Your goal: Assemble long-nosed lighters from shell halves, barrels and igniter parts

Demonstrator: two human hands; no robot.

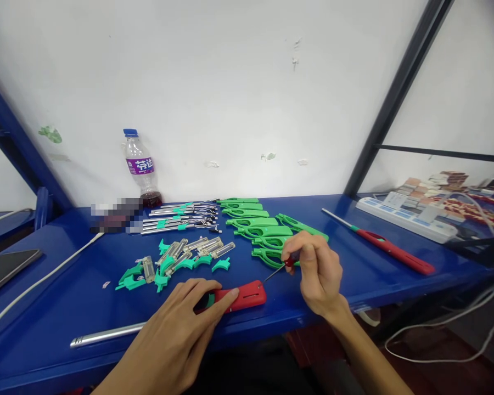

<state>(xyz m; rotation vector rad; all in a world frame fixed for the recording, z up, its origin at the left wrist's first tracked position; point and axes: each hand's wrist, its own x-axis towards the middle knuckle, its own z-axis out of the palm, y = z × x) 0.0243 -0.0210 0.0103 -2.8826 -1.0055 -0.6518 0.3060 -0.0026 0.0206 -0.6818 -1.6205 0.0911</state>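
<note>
- Hands: left hand (193, 312) clasping the red lighter (249, 298); right hand (319, 269) closed round the screwdriver (290, 261).
- Of these two, the red lighter is larger: near the front edge of the blue table (66, 307), long axis roughly left to right — silver tube (107, 334) pointing left and slightly nearer, butt rightward.
- Smaller, the screwdriver: slants down-left, tip at the butt — contact unclear.
</note>
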